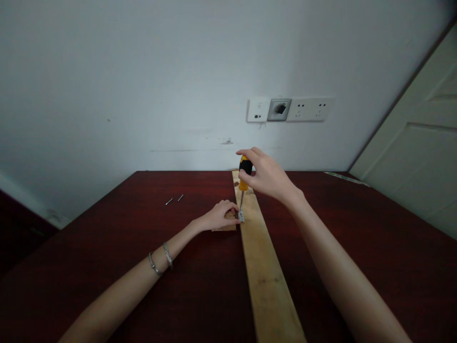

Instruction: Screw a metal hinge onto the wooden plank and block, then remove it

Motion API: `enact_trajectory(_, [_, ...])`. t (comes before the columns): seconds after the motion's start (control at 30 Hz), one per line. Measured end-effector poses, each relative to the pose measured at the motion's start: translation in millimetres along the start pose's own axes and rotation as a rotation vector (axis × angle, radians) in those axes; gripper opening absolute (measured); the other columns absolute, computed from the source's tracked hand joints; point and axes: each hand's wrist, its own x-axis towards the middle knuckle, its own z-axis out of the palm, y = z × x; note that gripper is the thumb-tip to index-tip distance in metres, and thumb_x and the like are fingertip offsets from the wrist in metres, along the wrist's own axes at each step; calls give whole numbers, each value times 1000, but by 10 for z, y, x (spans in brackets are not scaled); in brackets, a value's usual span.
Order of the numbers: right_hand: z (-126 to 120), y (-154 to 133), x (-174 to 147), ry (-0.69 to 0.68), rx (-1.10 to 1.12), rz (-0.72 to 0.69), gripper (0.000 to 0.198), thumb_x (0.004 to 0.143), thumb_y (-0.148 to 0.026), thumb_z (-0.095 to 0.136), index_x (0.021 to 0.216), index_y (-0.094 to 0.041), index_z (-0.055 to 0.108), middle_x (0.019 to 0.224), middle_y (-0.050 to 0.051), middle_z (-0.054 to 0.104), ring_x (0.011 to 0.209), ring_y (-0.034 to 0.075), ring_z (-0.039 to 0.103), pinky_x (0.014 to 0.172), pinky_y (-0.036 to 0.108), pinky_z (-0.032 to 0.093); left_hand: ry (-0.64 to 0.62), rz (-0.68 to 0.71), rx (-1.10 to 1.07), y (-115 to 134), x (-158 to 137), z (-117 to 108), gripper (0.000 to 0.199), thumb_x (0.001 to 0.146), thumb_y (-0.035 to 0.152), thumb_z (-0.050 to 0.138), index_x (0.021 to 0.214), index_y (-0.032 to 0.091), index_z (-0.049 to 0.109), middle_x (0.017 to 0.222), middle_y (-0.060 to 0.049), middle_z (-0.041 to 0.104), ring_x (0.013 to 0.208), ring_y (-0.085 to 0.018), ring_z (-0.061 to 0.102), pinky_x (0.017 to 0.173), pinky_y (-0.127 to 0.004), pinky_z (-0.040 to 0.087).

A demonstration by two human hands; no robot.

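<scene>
Yellow-and-black screwdriver, dark-red table

A yellow and black screwdriver stands nearly upright at a metal bracket on a plank

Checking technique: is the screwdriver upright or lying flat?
Upright, leaning slightly: the right hand holds the screwdriver by its handle, shaft pointing down toward the metal piece.

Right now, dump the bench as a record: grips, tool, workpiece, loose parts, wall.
right grip: around screwdriver handle
left grip: thumb and finger at metal bracket
tool: yellow-black screwdriver, near upright, tip at bracket
workpiece: wooden plank on dark red table
loose: two thin metal fasteners, left of plank
wall: socket panels
</scene>
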Motion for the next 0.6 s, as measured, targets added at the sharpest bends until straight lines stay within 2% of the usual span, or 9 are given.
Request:
enact_trajectory(0.13, [18,18,5,9,-13,6,43,88,-43,53,124,-21,56,106,11,67,85,26,63,71,36,46,-7,-4,-5,11,-4,-3,37,80,42,69,108,18,60,105,-7,59,100,-23,51,92,-38,41])
enact_trajectory(0.27, [10,60,26,15,96,-25,36,88,-32,55,121,-19,61,100,10,69,77,20,61,75,33,46,-11,-7,-13,13,-8,-7,38,81,42,69,108,18,60,105,-8,59,100,-23,51,92,-38,41])
enact_trajectory(0.37, [-13,63,26,-3,125,-43,40,85,-24,54,124,-19,59,99,9,67,77,19,60,76,33,47,-4,-9,-13,9,-11,-2,38,80,43,69,108,18,60,105,-7,58,100,-23,51,92,-37,41])
enact_trajectory(0.53, [-8,46,9,19,44,-1,38,85,-45,57,116,-23,63,107,10,59,80,21,60,74,35,48,4,-8,-23,-9,-10,17,38,80,42,69,108,19,60,105,-7,58,100,-22,51,93,-38,41])
enact_trajectory(0.6, [3,55,13,35,8,4,37,85,-47,58,113,-23,63,110,11,57,82,22,60,74,36,48,5,-8,-22,-18,-7,21,37,80,41,69,108,19,60,105,-7,58,100,-22,51,92,-37,41])
